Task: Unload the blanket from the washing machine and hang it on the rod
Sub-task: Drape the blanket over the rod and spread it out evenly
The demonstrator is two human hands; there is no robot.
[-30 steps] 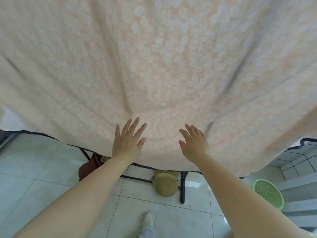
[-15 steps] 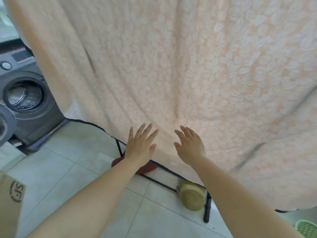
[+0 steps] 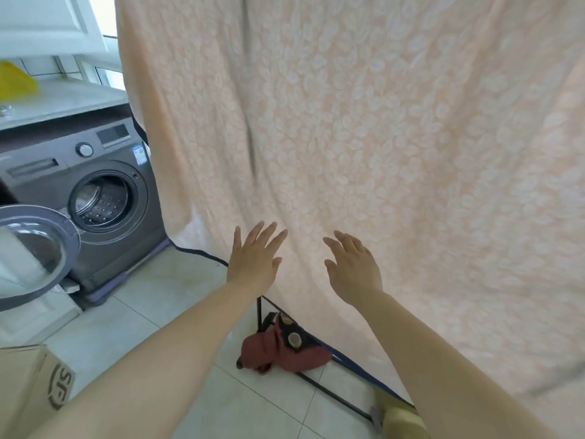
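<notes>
A large peach blanket (image 3: 380,137) with a pale leaf pattern hangs spread out in front of me, filling most of the view; the rod that carries it is out of frame above. My left hand (image 3: 253,261) and my right hand (image 3: 353,269) are raised before its lower part, fingers straight and spread, holding nothing. Whether the fingertips touch the cloth I cannot tell. At the left stands the grey washing machine (image 3: 85,172), its round door (image 3: 31,248) swung open and its drum visibly empty.
A black rack frame (image 3: 329,391) runs along the tiled floor under the blanket. A dark red bag (image 3: 285,353) and a yellowish object (image 3: 402,419) lie by it. A cardboard box (image 3: 28,384) sits at lower left. A white counter (image 3: 60,99) tops the machine.
My view has swung left, bringing the washing machine and its open door into sight. Both hands stay open in front of the hanging blanket, slightly farther apart.
</notes>
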